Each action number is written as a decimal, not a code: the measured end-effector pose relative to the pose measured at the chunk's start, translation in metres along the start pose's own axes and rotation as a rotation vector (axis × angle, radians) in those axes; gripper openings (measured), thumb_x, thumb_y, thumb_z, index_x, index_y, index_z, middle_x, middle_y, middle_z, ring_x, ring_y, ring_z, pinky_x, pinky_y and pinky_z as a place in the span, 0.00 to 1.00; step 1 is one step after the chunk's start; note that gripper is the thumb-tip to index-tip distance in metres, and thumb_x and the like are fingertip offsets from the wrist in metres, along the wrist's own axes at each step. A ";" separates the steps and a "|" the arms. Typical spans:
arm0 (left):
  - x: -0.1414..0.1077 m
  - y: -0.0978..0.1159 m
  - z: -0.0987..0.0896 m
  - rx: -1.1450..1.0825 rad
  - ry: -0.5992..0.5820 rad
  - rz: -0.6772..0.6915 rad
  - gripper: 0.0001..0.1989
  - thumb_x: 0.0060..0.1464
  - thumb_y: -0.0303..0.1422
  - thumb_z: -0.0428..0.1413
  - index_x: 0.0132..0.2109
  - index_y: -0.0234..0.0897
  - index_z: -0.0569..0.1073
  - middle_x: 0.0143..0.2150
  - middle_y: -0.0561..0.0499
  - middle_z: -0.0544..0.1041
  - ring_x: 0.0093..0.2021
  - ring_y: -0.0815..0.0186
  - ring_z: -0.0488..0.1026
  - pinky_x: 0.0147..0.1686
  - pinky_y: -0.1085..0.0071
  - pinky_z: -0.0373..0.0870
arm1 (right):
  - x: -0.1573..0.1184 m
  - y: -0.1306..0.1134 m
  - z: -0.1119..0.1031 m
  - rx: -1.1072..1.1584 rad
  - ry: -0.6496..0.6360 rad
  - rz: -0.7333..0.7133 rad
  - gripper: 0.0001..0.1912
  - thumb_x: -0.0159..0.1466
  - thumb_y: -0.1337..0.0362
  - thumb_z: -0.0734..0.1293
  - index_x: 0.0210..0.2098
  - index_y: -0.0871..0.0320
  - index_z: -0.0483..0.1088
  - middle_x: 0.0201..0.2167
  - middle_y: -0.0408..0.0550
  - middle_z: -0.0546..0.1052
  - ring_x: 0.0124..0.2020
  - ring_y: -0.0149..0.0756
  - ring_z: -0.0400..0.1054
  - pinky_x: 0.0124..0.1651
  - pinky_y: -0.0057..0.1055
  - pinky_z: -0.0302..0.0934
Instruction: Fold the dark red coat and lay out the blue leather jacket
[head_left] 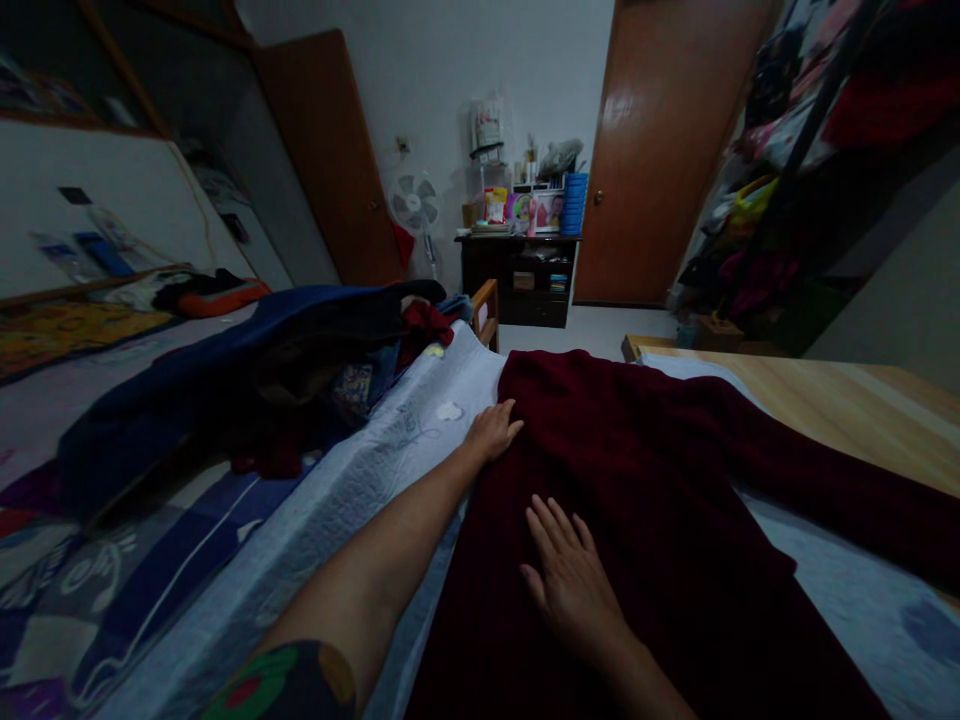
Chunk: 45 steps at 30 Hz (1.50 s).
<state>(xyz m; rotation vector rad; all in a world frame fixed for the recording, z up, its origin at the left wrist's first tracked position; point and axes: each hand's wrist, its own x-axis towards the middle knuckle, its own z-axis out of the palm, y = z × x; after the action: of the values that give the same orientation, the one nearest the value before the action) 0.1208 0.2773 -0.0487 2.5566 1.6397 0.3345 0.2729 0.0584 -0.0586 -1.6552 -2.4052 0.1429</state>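
Observation:
A long dark red garment (637, 480) lies spread over a pale grey-blue quilted cover, with one sleeve (832, 480) stretched out to the right. My left hand (495, 430) rests on the garment's left edge near its far end, fingers extended. Closer to me, my right hand (570, 575) lies flat on the cloth, fingers straight and slightly apart. Neither hand grasps anything. Whether the garment is a coat or a dress, I cannot tell in the dim light.
Left of the quilted cover (300, 570), dark clothes (225, 370) are heaped on a bed. A light wooden board (847, 400) is at the right. Farther back are a fan (416, 205), a dark cabinet (517, 300), and a brown door (660, 150); clothes hang at right.

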 end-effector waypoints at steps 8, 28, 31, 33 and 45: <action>0.049 0.005 0.009 0.025 -0.004 -0.013 0.31 0.64 0.49 0.39 0.66 0.36 0.56 0.70 0.42 0.52 0.69 0.55 0.49 0.63 0.60 0.51 | -0.001 0.005 0.009 0.018 0.040 -0.013 0.33 0.66 0.59 0.58 0.68 0.53 0.47 0.70 0.42 0.44 0.69 0.47 0.41 0.67 0.50 0.44; 0.096 0.002 0.016 0.013 -0.008 -0.044 0.38 0.57 0.48 0.50 0.69 0.38 0.50 0.73 0.42 0.36 0.71 0.48 0.31 0.66 0.52 0.40 | 0.051 0.095 -0.024 0.119 0.349 0.258 0.28 0.64 0.58 0.58 0.60 0.66 0.62 0.61 0.60 0.64 0.64 0.49 0.55 0.62 0.48 0.54; 0.102 -0.002 0.017 0.001 -0.029 -0.002 0.41 0.56 0.49 0.50 0.70 0.39 0.45 0.73 0.43 0.40 0.71 0.51 0.36 0.66 0.54 0.41 | 0.048 0.101 0.000 -0.006 0.294 0.289 0.30 0.65 0.53 0.58 0.61 0.65 0.61 0.63 0.59 0.62 0.66 0.51 0.51 0.63 0.51 0.50; 0.106 -0.003 0.017 -0.006 -0.038 0.027 0.40 0.56 0.52 0.49 0.69 0.39 0.46 0.72 0.43 0.43 0.71 0.53 0.41 0.66 0.57 0.43 | 0.044 0.100 0.010 -0.053 0.269 0.272 0.30 0.66 0.52 0.57 0.62 0.63 0.61 0.64 0.57 0.62 0.66 0.50 0.50 0.64 0.51 0.48; 0.126 0.014 0.033 0.024 0.009 0.017 0.33 0.60 0.54 0.38 0.64 0.40 0.61 0.67 0.46 0.60 0.66 0.47 0.53 0.63 0.48 0.46 | 0.042 0.099 0.018 -0.105 0.278 0.264 0.31 0.66 0.50 0.57 0.62 0.62 0.60 0.65 0.56 0.60 0.66 0.52 0.51 0.64 0.51 0.48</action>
<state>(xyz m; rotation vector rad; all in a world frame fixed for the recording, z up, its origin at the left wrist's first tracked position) 0.1914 0.3874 -0.0608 2.5918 1.6353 0.3300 0.3444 0.1344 -0.0912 -1.8931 -2.0177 -0.1650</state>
